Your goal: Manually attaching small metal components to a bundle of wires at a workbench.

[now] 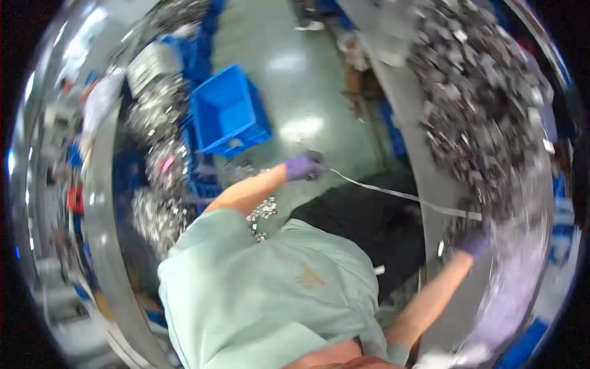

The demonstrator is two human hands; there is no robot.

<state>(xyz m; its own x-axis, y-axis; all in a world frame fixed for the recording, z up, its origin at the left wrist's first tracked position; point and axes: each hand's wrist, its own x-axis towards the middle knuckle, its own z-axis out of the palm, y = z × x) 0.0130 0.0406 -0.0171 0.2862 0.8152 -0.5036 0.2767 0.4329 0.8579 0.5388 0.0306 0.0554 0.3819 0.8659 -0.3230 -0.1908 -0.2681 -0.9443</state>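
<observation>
My left hand (303, 166), in a purple glove, is stretched out ahead over the floor and closed on one end of a thin whitish strip (393, 192). The strip runs slackly to the right, over my dark trousers, and its flat far end rests at the grey table's edge. My right hand (476, 242), also purple-gloved, is low at that table beside the strip's far end. Its fingers are smeared by motion, so whether it grips the strip is unclear. Dark and grey small pieces (473, 104) lie heaped just beyond it.
A blue crate (227, 111) stands ahead to the left. Shiny metallic pieces (161, 209) are piled along the left, and some (264, 211) lie by my left arm. The grey table (396, 80) borders my right. Another person's feet (310, 26) show on the far floor.
</observation>
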